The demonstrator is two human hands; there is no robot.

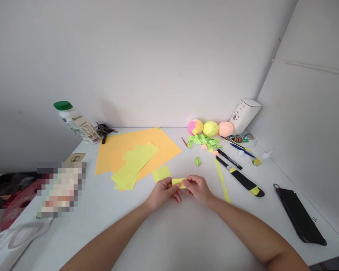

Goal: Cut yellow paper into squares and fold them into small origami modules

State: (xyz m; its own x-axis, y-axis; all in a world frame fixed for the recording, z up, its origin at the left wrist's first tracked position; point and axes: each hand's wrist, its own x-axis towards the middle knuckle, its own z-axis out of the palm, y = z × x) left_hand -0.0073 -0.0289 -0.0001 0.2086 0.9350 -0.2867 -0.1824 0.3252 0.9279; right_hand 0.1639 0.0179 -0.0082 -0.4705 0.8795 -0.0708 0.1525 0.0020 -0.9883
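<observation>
Between both hands, just above the white table, is a small folded piece of yellow paper [178,182]. My left hand [166,190] pinches its left end, thumb on top. My right hand [197,187] grips the right end, with the thumb pressed on the paper's face. A yellow-green paper square [161,174] lies just behind my left hand. Beyond the right hand sits a small folded green paper piece [197,161]. A heap of similar green folded pieces [203,140] lies farther back, with a few pink and yellow bits among them.
Yellow-green sheets [135,167] lie on orange paper [107,154] at left. A utility knife [244,180], black marker [230,159], yellow strip [222,181] and black pouch [299,214] are at right. Three paper balls [210,128] stand by the wall; a green-capped bottle [80,124] stands back left.
</observation>
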